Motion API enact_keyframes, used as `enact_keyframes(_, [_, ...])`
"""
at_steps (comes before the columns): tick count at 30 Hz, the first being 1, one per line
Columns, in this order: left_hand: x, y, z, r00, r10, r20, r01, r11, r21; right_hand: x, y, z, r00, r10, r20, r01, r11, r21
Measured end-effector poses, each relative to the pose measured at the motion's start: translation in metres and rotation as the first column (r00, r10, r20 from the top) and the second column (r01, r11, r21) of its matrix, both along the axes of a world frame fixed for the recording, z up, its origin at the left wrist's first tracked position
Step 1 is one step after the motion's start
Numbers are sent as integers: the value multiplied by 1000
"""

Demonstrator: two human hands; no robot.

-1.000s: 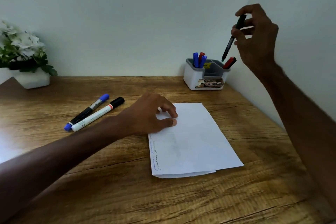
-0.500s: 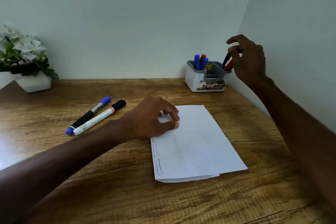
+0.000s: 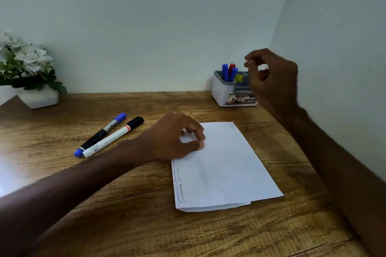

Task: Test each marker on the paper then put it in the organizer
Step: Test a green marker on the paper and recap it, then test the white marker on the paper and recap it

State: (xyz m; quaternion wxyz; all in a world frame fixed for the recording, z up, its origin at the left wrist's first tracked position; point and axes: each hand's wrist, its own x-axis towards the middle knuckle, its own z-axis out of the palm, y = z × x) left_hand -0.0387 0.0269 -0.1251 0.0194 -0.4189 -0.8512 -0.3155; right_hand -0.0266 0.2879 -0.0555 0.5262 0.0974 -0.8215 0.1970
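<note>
**Two markers probably still to test**

The right hand, loosely curled and empty, hovers at the organizer in the desk's far right corner. The left hand pins the paper with its fingertips. The next move is probably to pick up the blue-capped marker or the black-capped marker.

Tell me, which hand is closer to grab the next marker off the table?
Left, probably. The left hand rests on the paper, close to the blue-capped marker and the black-capped marker lying on the table. The right hand is farther away, up by the organizer.
</note>
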Motion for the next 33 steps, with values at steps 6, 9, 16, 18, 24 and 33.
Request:
enact_keyframes(6, [3, -1, -1, 1000, 19, -4, -19, 1000, 13, 18, -44, -17, 940, 239, 245, -282, 946, 158])
enact_keyframes(9, [4, -2, 2, 999, 37, 5, -37, 999, 21, 24, -62, -24, 858, 300, 416, -405, 894, 190])
enact_keyframes(16, [-13, -24, 31, 981, 194, -28, -193, 980, 37, 30, -81, -33, 709, 320, 629, -529, 831, 173])
enact_keyframes(18, [-21, -34, 41, 954, 278, -107, -283, 959, -31, 30, -84, -36, 674, 284, 682, -530, 829, 179])
enact_keyframes(24, [-38, -67, 60, 839, 520, -163, -544, 783, -302, 31, -89, -39, 683, 286, 672, -558, 798, 227])
enact_keyframes(33, [-31, -69, 59, 859, 507, -72, -493, 778, -389, 30, -90, -40, 669, 302, 680, -571, 793, 210])
